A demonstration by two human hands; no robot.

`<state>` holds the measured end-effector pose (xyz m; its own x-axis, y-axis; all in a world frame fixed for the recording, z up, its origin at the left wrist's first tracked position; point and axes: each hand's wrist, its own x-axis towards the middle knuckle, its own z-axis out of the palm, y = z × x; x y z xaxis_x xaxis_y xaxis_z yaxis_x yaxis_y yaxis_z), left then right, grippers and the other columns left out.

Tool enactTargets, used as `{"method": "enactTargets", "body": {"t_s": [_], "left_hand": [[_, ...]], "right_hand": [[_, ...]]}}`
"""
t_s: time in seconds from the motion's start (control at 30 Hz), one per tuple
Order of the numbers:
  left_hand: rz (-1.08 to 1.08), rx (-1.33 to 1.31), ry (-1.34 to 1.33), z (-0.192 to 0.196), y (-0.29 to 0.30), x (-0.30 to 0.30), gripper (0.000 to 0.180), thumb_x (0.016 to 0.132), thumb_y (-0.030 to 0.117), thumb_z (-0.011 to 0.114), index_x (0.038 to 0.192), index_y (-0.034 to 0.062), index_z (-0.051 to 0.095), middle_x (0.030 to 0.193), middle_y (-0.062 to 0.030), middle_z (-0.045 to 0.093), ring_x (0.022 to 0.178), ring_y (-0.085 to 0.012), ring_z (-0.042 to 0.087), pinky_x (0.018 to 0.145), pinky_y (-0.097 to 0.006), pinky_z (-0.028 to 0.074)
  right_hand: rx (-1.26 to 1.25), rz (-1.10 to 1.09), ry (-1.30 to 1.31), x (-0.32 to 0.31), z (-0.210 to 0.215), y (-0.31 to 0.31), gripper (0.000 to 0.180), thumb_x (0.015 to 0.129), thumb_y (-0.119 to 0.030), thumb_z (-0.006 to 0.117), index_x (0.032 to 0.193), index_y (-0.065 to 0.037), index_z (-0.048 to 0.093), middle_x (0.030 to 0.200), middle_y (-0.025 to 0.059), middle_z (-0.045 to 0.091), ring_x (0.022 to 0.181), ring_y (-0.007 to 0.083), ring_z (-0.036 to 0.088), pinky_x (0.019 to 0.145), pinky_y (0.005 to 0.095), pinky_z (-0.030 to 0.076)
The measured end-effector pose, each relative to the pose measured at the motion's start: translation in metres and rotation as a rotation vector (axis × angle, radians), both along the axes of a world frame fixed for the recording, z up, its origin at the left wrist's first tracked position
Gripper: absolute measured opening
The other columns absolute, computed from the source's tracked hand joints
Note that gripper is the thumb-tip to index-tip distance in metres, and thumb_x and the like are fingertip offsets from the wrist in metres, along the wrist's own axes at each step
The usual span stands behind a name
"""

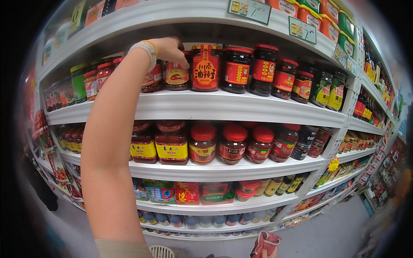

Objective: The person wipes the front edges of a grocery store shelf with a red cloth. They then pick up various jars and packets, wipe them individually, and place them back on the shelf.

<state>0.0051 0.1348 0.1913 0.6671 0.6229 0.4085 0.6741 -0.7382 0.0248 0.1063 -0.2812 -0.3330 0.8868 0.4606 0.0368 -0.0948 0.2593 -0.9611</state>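
Jar (177,81) — squat, with a red label — is being kept upright in the front row of the upper shelf (241,105), just left of a taller, orange-labelled jar (205,73). Its top is being partly covered by the left hand (173,50), with the thumb being placed at the front; the other fingers are being hidden behind, so whether the jar is being gripped cannot be told. A beaded bracelet (150,50) is being worn on that wrist.

Farther right, dark jars (236,73) with red labels are being lined up, then green-labelled jars (336,92). On the left, more of the row is being partly blocked by the raised arm (109,129); a green jar (78,82) is being shown beyond it.

Below, the middle shelf (241,168) is being filled with red-lidded jars (234,146) and yellow-labelled jars (172,148). Packets (187,193) are being stood under these. Overhead, price cards (249,10) are being displayed along the edge, beneath orange and green tubs (309,17).

At the lower edge — well apart from the left hand — a red cloth (263,243) is being held in the right hand (271,253), its fingers being closed on it.
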Motion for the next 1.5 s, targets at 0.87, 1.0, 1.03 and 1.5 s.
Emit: {"method": "enactTargets", "body": {"t_s": [0.87, 1.0, 1.03, 1.5], "left_hand": [[-0.816, 0.098, -0.484, -0.168, -0.163, -0.061, 0.075, 0.057, 0.023, 0.08, 0.123, -0.0015, 0.055, 0.112, -0.0157, 0.056, 0.101, -0.0273, 0.057, 0.09, -0.036, 0.045], [-1.026, -0.176, -0.256, -0.235, -0.214, -0.032, 0.073, 0.056, 0.023, 0.085, 0.119, -0.0015, 0.058, 0.11, -0.0188, 0.052, 0.094, -0.0297, 0.059, 0.08, -0.035, 0.051], [-1.06, -0.271, -0.263, -0.253, -0.219, -0.028, 0.072, 0.057, 0.021, 0.086, 0.119, -0.0018, 0.058, 0.109, -0.0179, 0.052, 0.093, -0.029, 0.06, 0.079, -0.036, 0.051], [-0.978, -0.714, -0.423, -0.374, -0.258, 0.006, 0.086, 0.063, 0.018, 0.085, 0.131, -0.0054, 0.037, 0.109, -0.0151, 0.063, 0.099, -0.0193, 0.064, 0.087, -0.032, 0.05]], "right_hand": [[0.37, 0.56, 0.518, -0.001, 0.033, 0.036, 0.046, 0.089, -0.006, 0.053, 0.134, -0.004, 0.04, 0.124, 0.01, 0.055, 0.109, 0.0222, 0.059, 0.094, 0.0372, 0.049], [0.586, 0.85, 0.587, 0.006, 0.053, 0.057, 0.051, 0.091, -0.025, 0.058, 0.135, -0.005, 0.039, 0.128, 0.0126, 0.053, 0.114, 0.0236, 0.056, 0.098, 0.04, 0.046], [0.623, 0.954, 0.67, 0.004, 0.049, 0.054, 0.061, 0.09, -0.039, 0.058, 0.137, -0.006, 0.038, 0.131, 0.0127, 0.051, 0.118, 0.0251, 0.054, 0.101, 0.0427, 0.043], [0.321, 0.718, 0.714, 0.001, 0.077, 0.019, 0.048, 0.092, -0.034, 0.056, 0.129, -0.006, 0.047, 0.115, 0.015, 0.062, 0.09, 0.0325, 0.066, 0.085, 0.0429, 0.051]]}}
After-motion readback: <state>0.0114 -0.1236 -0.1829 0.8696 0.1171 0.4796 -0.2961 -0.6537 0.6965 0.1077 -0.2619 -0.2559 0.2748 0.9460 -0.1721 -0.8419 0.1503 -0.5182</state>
